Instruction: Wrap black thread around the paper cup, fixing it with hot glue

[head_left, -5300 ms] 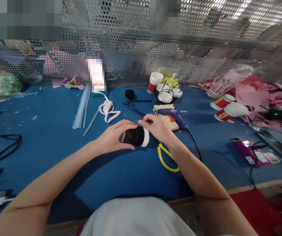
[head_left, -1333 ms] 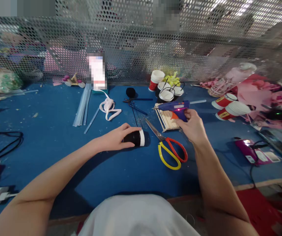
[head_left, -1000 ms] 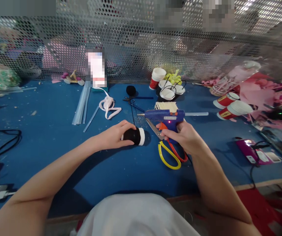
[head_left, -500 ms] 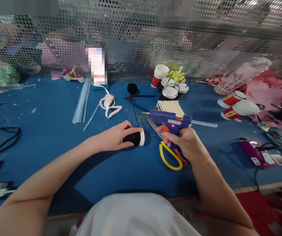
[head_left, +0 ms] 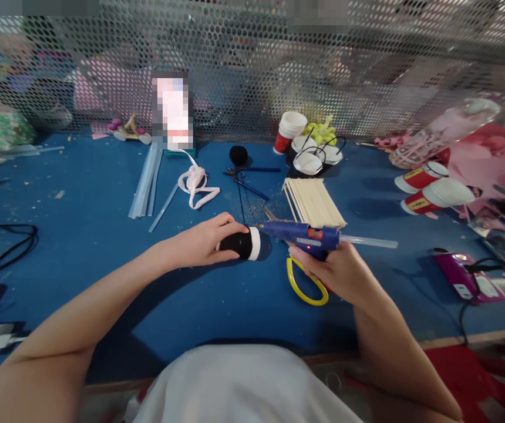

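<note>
My left hand (head_left: 211, 239) is closed round a black cup with a white rim (head_left: 240, 244), which lies on its side on the blue table. A thin black stem runs from near the cup up toward a black ball (head_left: 238, 155). In my right hand (head_left: 329, 267) is a blue hot glue gun (head_left: 300, 234) with a lit red light and a clear glue stick (head_left: 373, 241) out of its back. Its nozzle is at the cup's upper edge; whether it touches I cannot tell. Yellow-handled scissors (head_left: 307, 288) lie partly hidden under the gun and my right hand.
Pliers with blue handles (head_left: 256, 187), a white ribbon (head_left: 197, 187) and clear glue sticks (head_left: 147, 185) lie further back. Beyond the gun are pale wooden sticks (head_left: 316, 202) and several paper cups (head_left: 309, 163). A perforated metal screen (head_left: 235, 88) closes off the back.
My right hand has lowered the glue gun and turned it, bringing the nozzle down to the cup's edge. The left hand keeps its grip on the cup, nearly unmoved.
</note>
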The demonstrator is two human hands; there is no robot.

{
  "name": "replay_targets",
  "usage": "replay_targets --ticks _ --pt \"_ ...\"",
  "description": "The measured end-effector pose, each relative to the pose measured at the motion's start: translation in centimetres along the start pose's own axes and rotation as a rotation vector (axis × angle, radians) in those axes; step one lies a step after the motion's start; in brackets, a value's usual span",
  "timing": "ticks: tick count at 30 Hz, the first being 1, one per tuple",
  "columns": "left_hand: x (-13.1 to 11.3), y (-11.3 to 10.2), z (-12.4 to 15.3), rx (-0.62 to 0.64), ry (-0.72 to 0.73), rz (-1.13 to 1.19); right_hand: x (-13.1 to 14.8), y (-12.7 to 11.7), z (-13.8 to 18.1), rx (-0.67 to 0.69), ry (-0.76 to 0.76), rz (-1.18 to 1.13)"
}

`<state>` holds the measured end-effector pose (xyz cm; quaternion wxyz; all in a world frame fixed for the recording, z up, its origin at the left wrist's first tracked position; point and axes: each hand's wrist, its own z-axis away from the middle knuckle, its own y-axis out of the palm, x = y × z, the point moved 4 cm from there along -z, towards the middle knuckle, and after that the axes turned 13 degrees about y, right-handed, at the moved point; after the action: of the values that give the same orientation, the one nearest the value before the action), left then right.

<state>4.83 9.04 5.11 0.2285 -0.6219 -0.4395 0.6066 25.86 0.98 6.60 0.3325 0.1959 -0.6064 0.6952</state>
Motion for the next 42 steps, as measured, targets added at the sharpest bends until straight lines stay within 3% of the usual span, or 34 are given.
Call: replay_targets --ticks 12,42 --pt "0.2 -0.1 0.0 -0.027 0.027 -0.029 0.2 0.4 -0.2 -0.091 -0.031 0.099" --pt "0.4 -0.1 0.1 -0.032 0.036 -0.023 0.1 0.3 0.3 -0.102 -0.044 0.215"
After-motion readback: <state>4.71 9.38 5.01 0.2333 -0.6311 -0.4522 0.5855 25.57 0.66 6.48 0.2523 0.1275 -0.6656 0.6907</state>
